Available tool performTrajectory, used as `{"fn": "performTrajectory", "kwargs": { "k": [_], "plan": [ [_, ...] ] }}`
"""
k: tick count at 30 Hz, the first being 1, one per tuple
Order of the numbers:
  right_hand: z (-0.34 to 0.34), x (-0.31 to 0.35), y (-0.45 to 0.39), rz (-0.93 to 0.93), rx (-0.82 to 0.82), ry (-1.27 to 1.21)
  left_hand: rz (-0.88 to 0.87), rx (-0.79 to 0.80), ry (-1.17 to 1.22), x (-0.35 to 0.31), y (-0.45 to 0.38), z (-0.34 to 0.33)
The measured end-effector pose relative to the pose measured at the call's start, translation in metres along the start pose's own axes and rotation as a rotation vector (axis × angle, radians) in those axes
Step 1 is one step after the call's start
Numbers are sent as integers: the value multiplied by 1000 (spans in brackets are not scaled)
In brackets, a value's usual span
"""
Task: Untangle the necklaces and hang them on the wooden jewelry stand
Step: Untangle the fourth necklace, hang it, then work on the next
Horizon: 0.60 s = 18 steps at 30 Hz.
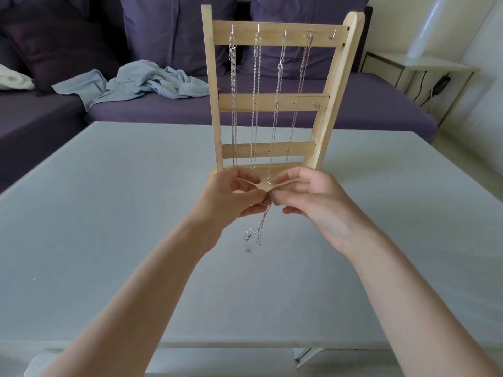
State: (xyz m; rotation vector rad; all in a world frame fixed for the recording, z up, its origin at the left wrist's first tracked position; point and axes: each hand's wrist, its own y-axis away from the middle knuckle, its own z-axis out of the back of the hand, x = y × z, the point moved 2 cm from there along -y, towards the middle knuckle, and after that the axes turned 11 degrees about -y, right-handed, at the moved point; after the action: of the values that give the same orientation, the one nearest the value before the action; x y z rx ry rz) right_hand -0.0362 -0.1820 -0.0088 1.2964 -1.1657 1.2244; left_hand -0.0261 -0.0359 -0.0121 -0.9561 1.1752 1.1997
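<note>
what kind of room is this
Most likely a home living room: a purple sofa with cushions and a crumpled cloth on it sits behind the low grey table, with a small side table by the wall.

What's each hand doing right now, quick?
Left hand: closed, pinching the tangled necklace.
Right hand: closed, pinching the same necklace at its top.

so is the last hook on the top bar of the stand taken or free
Free. The rightmost top hook holds nothing; the other four each carry a hanging necklace.
</note>
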Motion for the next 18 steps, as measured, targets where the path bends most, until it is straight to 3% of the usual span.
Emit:
{"fn": "performTrajectory", "kwargs": {
  "k": [5, 11, 18],
  "plan": [
    [-1, -3, 0, -8, 4, 94, -91, -41, -194, 0, 0, 1],
    [-2, -4, 0, -3, -15, 236, -120, 45, -409, 4, 1, -2],
    [-4, -9, 1, -125, -67, -8, -176, 114, -489, 4, 1, -12]
  ]
}}
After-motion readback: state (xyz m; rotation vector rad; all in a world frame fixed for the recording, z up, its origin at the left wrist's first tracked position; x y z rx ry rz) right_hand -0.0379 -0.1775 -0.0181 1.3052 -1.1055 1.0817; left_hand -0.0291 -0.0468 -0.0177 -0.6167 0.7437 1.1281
